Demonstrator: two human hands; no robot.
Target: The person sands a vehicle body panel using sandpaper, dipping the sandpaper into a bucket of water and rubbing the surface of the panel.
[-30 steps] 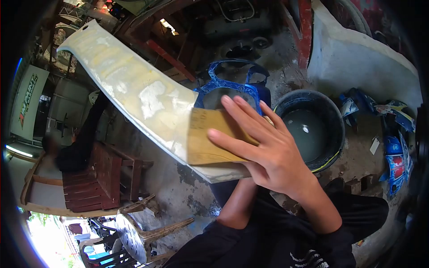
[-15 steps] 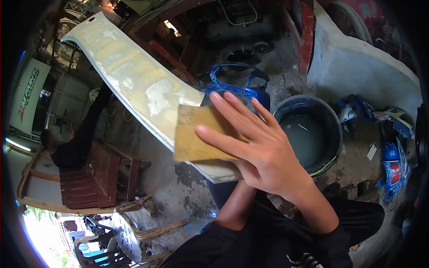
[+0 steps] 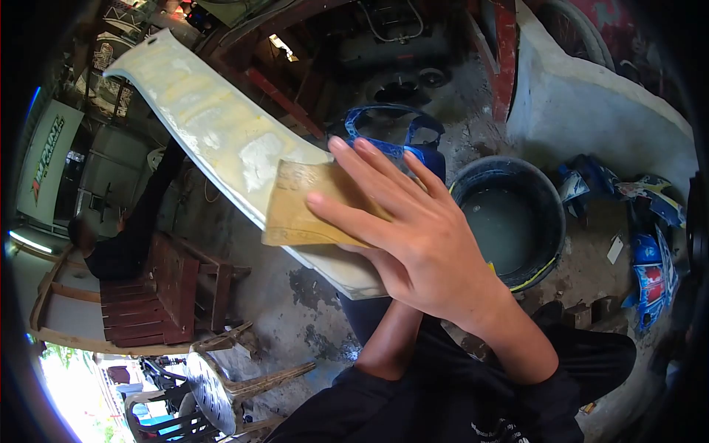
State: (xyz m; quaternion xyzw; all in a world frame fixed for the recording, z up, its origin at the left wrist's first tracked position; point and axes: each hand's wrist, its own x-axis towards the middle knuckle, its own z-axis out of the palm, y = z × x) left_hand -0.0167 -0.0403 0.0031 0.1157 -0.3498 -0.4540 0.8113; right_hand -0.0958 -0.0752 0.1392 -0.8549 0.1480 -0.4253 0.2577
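Note:
A long curved panel (image 3: pixel 214 122), patched in white and pale yellow, slants from upper left down to the middle of the view. On its near end, my right hand (image 3: pixel 421 236) presses a sheet of brown sandpaper (image 3: pixel 295 210) with printed lettering on its back. The fingers stretch over the sheet and hold it against the panel; the thumb is mostly hidden. My left forearm (image 3: pixel 391 340) reaches up beneath the panel's near end. My left hand itself is hidden behind my right hand and the panel, so its fingers do not show.
A dark bucket (image 3: pixel 550 247) of cloudy water stands on the right, with blue painted fairing pieces (image 3: pixel 648 258) beyond it. A blue frame-like part (image 3: pixel 380 112) lies ahead. Left are a wooden bench (image 3: pixel 151 295), a seated person (image 3: pixel 111 251) and a round-topped stool (image 3: pixel 210 391).
My right hand and the sandpaper have slid a little up and left along the panel. The panel's far end has dipped slightly.

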